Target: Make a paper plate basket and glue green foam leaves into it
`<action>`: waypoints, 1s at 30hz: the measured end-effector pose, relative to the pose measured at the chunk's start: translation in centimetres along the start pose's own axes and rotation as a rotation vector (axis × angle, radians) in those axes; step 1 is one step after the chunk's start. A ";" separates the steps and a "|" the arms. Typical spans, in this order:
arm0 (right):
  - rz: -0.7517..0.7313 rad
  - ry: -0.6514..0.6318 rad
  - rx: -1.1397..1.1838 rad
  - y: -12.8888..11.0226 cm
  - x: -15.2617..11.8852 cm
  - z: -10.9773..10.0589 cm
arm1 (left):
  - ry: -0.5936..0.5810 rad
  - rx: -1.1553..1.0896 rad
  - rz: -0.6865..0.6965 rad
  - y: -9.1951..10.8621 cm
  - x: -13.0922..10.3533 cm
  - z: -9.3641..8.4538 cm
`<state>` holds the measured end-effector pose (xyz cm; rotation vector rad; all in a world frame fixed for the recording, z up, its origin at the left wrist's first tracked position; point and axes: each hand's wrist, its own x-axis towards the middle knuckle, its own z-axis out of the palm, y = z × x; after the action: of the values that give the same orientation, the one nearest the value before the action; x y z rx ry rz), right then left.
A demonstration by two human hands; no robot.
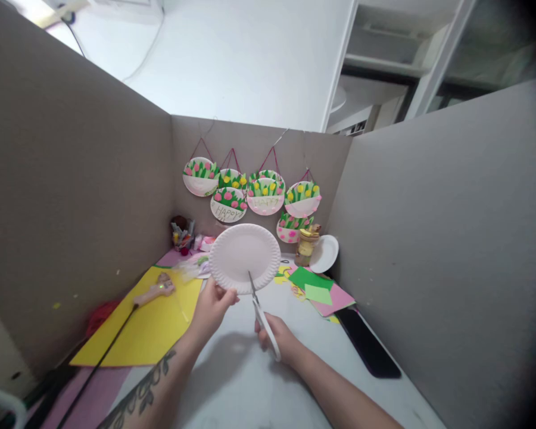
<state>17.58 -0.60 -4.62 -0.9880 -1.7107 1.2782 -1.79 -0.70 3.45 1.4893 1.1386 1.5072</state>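
A white paper plate (236, 253) with a crimped rim is held up above the table by my left hand (217, 304), thumb and fingers pinching its lower left edge. My right hand (274, 336) grips a pair of white-handled scissors (261, 316). Their blades point up and meet the plate's lower rim right of my left thumb, with one blade visible in front of the plate's face. Whether the rim is cut there is too small to tell. My right fingers are partly hidden behind the handles.
Yellow paper (147, 322) lies left with a glue gun (156, 290) on it. Green paper (310, 277), pink sheets and a black phone-like slab (368, 342) lie right. Paper-plate flower baskets (265, 196) hang on the grey back panel. A jar (306, 247) stands beside another plate (325, 253). Grey panels enclose both sides.
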 end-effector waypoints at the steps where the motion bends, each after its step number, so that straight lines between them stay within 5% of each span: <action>1: -0.008 0.002 0.000 0.1 0.0 0.0 | 0.000 -0.003 0.002 0.0 0.0 0.0; 30: -0.002 0.008 -0.009 0.5 0.1 -0.9 | -0.025 -0.004 0.019 0.1 -0.1 0.3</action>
<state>18.43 -0.07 -4.93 -0.9948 -1.7128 1.2643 -1.48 -0.78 3.54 1.5163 1.1095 1.4989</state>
